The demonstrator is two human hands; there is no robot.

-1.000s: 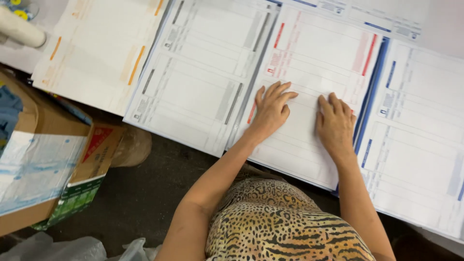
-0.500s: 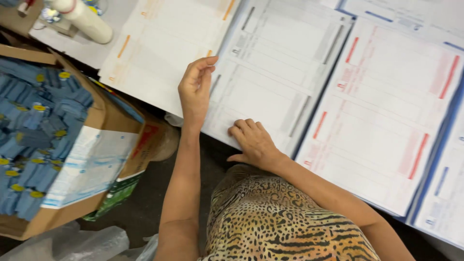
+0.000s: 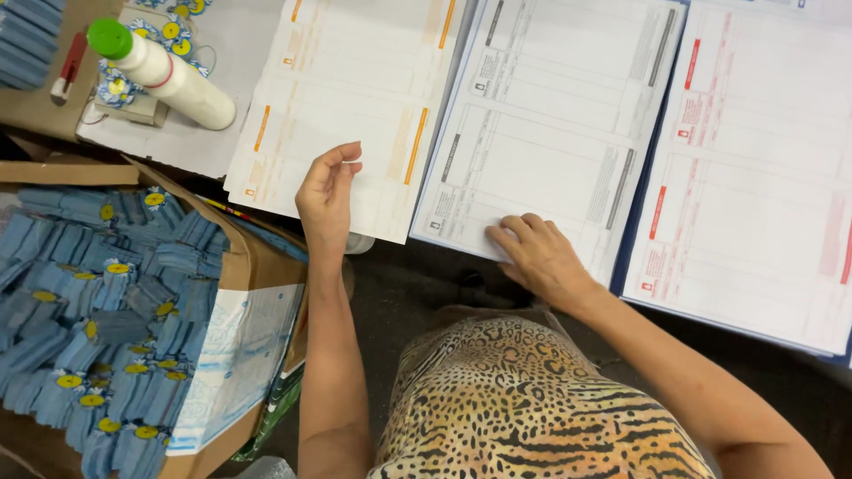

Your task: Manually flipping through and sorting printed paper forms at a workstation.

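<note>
Resting flat, fingers spread, right hand [image 3: 541, 257] on grey-lined sheet [image 3: 550, 124]; left hand [image 3: 327, 191] half-curled, empty, over orange-lined sheet [image 3: 355, 98].

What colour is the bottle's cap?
Green: the bottle has a bright green cap, seen in the head view.
</note>
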